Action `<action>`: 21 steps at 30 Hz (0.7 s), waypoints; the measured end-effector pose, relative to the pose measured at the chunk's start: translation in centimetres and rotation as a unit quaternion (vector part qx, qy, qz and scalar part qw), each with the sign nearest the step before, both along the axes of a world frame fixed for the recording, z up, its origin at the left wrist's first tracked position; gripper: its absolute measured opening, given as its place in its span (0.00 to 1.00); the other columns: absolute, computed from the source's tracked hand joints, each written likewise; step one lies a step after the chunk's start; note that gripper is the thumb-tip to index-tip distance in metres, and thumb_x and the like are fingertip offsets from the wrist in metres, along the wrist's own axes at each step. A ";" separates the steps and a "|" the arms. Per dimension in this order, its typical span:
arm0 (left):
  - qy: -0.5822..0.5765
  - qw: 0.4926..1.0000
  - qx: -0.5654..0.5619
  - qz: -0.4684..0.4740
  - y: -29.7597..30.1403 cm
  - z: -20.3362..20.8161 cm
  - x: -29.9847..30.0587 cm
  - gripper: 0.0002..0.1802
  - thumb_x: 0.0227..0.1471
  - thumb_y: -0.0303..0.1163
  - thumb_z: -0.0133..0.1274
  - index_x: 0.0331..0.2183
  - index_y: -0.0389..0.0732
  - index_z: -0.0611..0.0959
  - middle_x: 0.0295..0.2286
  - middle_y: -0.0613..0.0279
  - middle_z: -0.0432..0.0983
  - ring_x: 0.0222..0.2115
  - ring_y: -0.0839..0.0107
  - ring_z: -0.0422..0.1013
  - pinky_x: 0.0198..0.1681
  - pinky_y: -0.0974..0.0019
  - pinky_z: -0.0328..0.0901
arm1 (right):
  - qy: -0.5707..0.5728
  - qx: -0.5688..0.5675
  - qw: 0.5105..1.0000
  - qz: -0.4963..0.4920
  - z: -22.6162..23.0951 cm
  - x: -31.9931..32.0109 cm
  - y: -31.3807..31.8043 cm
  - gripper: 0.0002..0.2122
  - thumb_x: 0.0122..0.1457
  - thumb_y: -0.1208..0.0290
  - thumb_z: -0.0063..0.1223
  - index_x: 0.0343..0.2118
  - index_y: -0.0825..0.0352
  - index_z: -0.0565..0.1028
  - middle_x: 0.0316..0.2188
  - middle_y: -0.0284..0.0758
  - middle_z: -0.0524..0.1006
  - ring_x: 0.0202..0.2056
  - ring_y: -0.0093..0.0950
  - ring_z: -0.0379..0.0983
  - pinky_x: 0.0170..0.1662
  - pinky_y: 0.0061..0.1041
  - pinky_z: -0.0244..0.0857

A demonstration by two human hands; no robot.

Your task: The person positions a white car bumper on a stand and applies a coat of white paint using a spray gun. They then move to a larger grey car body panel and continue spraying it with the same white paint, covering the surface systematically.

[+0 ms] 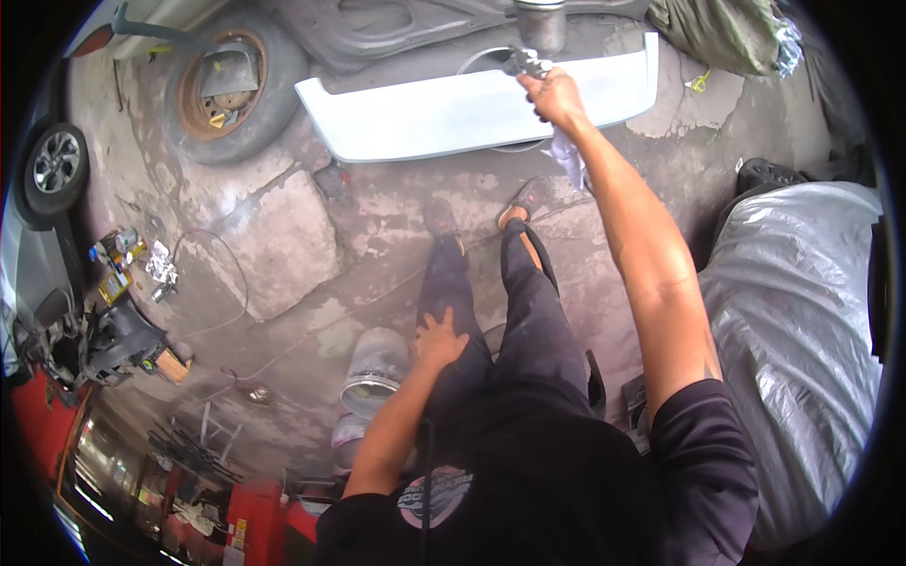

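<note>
Concrete floor (pixel 283 236), grey, cracked and patchy, is spanning the workspace. Upper left: one loose tyre (pixel 278 99) on a rusty rim is lying flat, scraps sitting inside the rim. Top edge: one dark car-body panel (pixel 377 33) is lying beyond the work. Far left: a car wheel (pixel 56 170) is showing, with assorted parts (pixel 127 335) cluttering the floor near it. Right side: a silvery sheet (pixel 788 349) is draping over a bulky form. Left of the legs: one pale bucket (pixel 379 354) is lying tipped. Principal item: one long white panel (pixel 425 115), ends upturned, is lying crosswise ahead of the feet. Right hand (pixel 557 97): extending over the panel's right half, fingers wrapping around a metallic hand tool (pixel 527 63); a grey cylindrical container (pixel 542 28) is showing just beyond, attachment impossible to tell. White crumpled material (pixel 566 158) is hanging under the wrist, its hold unclear. Left hand (pixel 441 340): resting on the dark trousers (pixel 543 321) at the left thigh, fingers spreading loosely, grasping nothing.
</note>
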State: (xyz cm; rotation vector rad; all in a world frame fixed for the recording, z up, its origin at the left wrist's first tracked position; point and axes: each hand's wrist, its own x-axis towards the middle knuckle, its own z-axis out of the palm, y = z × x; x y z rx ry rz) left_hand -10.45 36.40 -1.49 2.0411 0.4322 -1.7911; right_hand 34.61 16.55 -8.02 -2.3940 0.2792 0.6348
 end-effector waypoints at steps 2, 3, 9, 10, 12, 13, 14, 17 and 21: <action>0.002 1.000 -0.002 0.014 0.0 -0.1 -0.3 0.46 0.55 0.56 0.55 0.69 0.59 0.55 0.67 0.41 0.47 0.62 0.34 0.56 0.57 0.31 0.59 | -0.005 -0.068 0.998 0.001 1.7 2.3 -2.5 0.23 0.60 0.52 0.59 0.29 0.75 0.77 0.21 0.45 0.81 0.24 0.37 0.81 0.35 0.34 0.75; 0.003 1.000 -0.004 0.020 -0.1 -0.2 -0.4 0.46 0.56 0.56 0.55 0.69 0.59 0.55 0.67 0.41 0.47 0.62 0.34 0.56 0.58 0.31 0.59 | -0.024 -0.092 0.995 -0.022 1.5 3.2 -3.7 0.23 0.60 0.52 0.59 0.29 0.75 0.78 0.21 0.45 0.81 0.24 0.37 0.81 0.35 0.34 0.75; 0.023 0.999 0.000 0.023 0.0 0.4 0.0 0.48 0.54 0.56 0.55 0.69 0.57 0.56 0.66 0.35 0.48 0.62 0.31 0.56 0.60 0.37 0.60 | 0.034 -0.067 0.997 -0.029 3.1 3.0 2.4 0.19 0.60 0.59 0.59 0.32 0.76 0.78 0.21 0.43 0.81 0.22 0.34 0.81 0.28 0.33 0.77; 0.021 0.999 0.003 0.027 0.1 0.3 0.0 0.47 0.54 0.56 0.55 0.69 0.58 0.56 0.67 0.37 0.48 0.62 0.32 0.56 0.59 0.35 0.59 | 0.044 -0.035 0.998 -0.012 2.4 2.4 4.4 0.19 0.60 0.60 0.59 0.32 0.77 0.78 0.21 0.44 0.81 0.22 0.34 0.81 0.30 0.33 0.77; 0.018 0.999 0.003 0.029 0.1 0.0 -0.4 0.45 0.56 0.55 0.55 0.69 0.60 0.56 0.67 0.41 0.47 0.62 0.34 0.56 0.58 0.30 0.58 | 0.048 -0.007 0.999 0.021 1.0 0.8 8.9 0.20 0.59 0.59 0.60 0.36 0.78 0.77 0.23 0.47 0.82 0.24 0.35 0.82 0.34 0.33 0.77; 0.016 0.999 0.006 0.035 0.3 -0.2 -0.7 0.45 0.55 0.55 0.55 0.69 0.60 0.56 0.67 0.41 0.48 0.62 0.34 0.56 0.58 0.32 0.59 | 0.071 0.033 0.996 0.037 0.9 -0.4 11.8 0.21 0.59 0.58 0.60 0.37 0.78 0.77 0.25 0.48 0.82 0.25 0.35 0.82 0.34 0.32 0.77; 0.014 0.999 0.004 0.037 0.4 -0.5 -0.9 0.45 0.55 0.55 0.55 0.69 0.60 0.56 0.67 0.41 0.48 0.62 0.35 0.56 0.58 0.33 0.59 | 0.057 0.075 0.995 0.019 0.9 -1.9 14.6 0.20 0.60 0.59 0.63 0.27 0.77 0.76 0.19 0.42 0.78 0.19 0.30 0.76 0.22 0.30 0.71; 0.010 0.999 0.006 0.030 0.4 -0.6 -0.8 0.46 0.55 0.55 0.55 0.69 0.59 0.56 0.66 0.41 0.49 0.61 0.35 0.58 0.59 0.38 0.61 | 0.071 0.169 0.983 0.018 0.1 -6.7 20.1 0.22 0.56 0.54 0.62 0.40 0.73 0.78 0.35 0.54 0.81 0.41 0.48 0.79 0.47 0.39 0.72; -0.004 1.000 0.004 0.017 0.7 -0.4 0.0 0.46 0.54 0.54 0.56 0.69 0.58 0.57 0.66 0.39 0.50 0.60 0.34 0.60 0.60 0.44 0.62 | 0.067 0.230 0.970 0.031 5.4 -11.4 19.5 0.16 0.59 0.58 0.59 0.42 0.66 0.80 0.35 0.53 0.81 0.42 0.50 0.78 0.47 0.43 0.69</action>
